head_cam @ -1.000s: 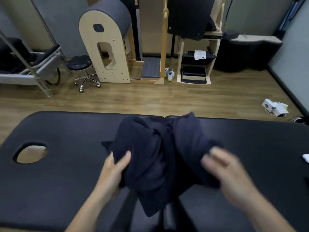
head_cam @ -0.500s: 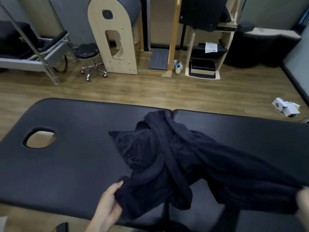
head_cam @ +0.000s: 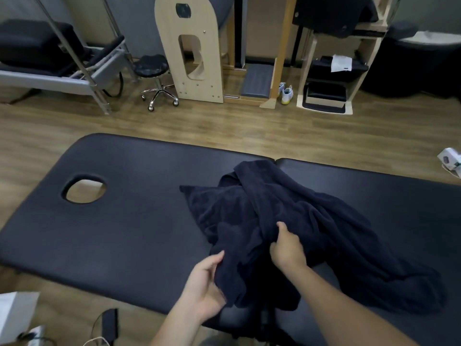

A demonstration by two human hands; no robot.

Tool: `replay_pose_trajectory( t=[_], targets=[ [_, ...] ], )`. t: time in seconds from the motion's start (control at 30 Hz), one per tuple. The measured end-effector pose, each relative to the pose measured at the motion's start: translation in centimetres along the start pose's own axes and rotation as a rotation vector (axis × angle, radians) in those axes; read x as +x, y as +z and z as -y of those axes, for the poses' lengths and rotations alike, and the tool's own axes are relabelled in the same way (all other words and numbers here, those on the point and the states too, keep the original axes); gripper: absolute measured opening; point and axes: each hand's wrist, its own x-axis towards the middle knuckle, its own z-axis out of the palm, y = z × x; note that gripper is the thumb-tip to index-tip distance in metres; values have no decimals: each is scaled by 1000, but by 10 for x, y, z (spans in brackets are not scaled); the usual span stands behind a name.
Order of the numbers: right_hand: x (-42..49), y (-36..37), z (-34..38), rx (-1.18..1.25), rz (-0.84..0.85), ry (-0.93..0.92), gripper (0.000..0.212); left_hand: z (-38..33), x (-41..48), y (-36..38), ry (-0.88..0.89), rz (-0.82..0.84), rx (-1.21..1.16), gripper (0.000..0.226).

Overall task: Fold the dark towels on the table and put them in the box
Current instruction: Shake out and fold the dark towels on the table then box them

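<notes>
1. Now, versus half a second ago: the right grip (head_cam: 288,248) has left the right edge of the frame and come back to the centre. It sits on the middle of the dark towel (head_cam: 324,216) instead of hauling one end out sideways.
2. Towel is no longer stretched to the right. It lies slack and bunched, with its right end slumped at the lower right of the frame.
3. Left grip (head_cam: 204,290) has the same job as before, still on the near-left edge of the cloth, slightly further right in the frame.
4. View has shifted too: the face hole (head_cam: 83,188) in the counter (head_cam: 137,233) now sits lower and further right in the frame.
5. Right grip pose: back of the hand faces the camera and the forearm enters from the lower right. Fingers are curled into a ridge of cloth and clamped on it, with one digit poking up at the top.
6. Left grip pose: forearm enters from bottom centre, thumb lies on top of the cloth and fingers go under it. It is clamped on the towel's edge.
7. Towel relative to the grips: the bulk lies on the counter above and right of both hands, running from the counter's far edge down to the lower right. The part between the two grips hangs over the counter's near edge.
8. Both grips touch the towel and sit near each other, left one lower.
</notes>
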Motion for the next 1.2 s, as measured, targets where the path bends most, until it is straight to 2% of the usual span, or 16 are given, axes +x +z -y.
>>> replay_pose_trajectory(
  t=[0.07,0.13,0.23,0.3,0.37,0.47,0.53,0.6,0.7,0.77,0.83,0.87,0.93,1.03,1.1,1.2],
  targets=[
    [2,-10,5,221,-61,87,34,-2,5,2,-5,-9,-4,33],
    [-5,-27,15,628,-37,151,29,-4,11,4,21,-23,1,36],
    [-47,-58,23,1046,245,106,27,-6,20,8,76,-47,-48,30],
    [-78,-68,6,1068,408,-2,16,-4,30,13,87,-64,-62,27],
    [-104,-71,-23,716,512,-208,41,1,40,20,65,-92,4,28],
    [-113,-65,-76,314,266,-173,42,13,49,25,2,-129,49,24],
    [-103,-63,-117,376,-35,35,28,15,54,26,6,-167,35,22],
    [-89,-67,-143,528,-202,295,15,17,57,22,35,-169,0,25],
    [-67,-74,-177,817,-406,660,46,14,54,17,75,-163,-25,43],
    [-59,-76,-196,767,-437,817,50,11,54,8,121,-217,25,39],
    [-53,-75,-199,449,-396,858,55,8,52,-5,183,-252,33,26],
    [-50,-74,-189,255,-413,794,59,7,51,-11,202,-266,19,21],
    [-40,-64,-151,8,-451,412,60,3,48,-23,230,-306,-24,17],
    [-12,-39,-85,-40,-307,-179,52,-1,41,-33,254,-275,-51,28],
    [11,-24,-46,-96,-119,-326,59,-3,36,-35,280,-258,-35,29],
    [47,-15,-16,-501,-31,-299,65,-8,28,-35,275,-247,-39,28]
  ],
)
